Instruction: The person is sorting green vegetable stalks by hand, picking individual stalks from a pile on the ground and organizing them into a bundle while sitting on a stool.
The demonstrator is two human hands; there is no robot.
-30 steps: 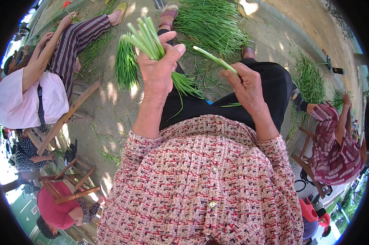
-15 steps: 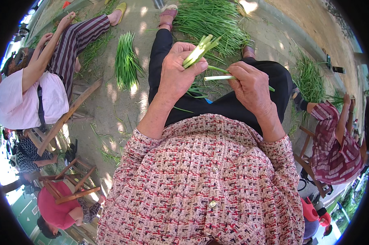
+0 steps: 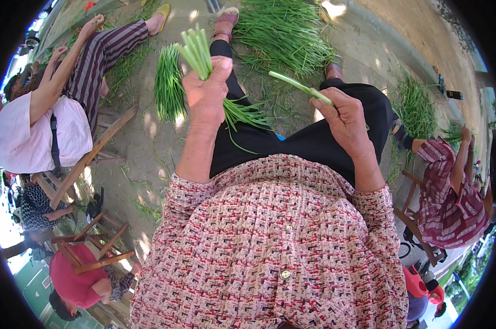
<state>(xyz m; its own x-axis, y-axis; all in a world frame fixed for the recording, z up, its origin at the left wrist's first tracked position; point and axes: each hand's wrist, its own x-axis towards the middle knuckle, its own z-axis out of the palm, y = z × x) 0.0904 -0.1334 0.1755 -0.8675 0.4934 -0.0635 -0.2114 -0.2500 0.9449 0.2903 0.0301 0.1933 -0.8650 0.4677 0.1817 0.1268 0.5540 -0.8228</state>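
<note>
My left hand (image 3: 207,96) is closed round a bunch of chives (image 3: 195,54). Their pale cut ends point up and away from me, and the green leaves (image 3: 242,114) hang out below the fist over my left thigh. To the right, my right hand (image 3: 344,118) pinches a chive stalk or two (image 3: 292,81) between thumb and fingers. The pale end sticks out toward the left, and the rest is mostly hidden by the hand. A wide gap separates the two hands.
Beyond my feet lies a large heap of chives (image 3: 283,33). A neat bundle (image 3: 169,82) rests on the ground left of my leg; more greens (image 3: 415,107) lie at right. Seated people (image 3: 45,131) are on both sides, with wooden stools (image 3: 97,145) nearby.
My left hand has moved left with the bunch, tilting it more upright. My right hand has drawn slightly right, and the stalk it holds now slants, apart from the left hand.
</note>
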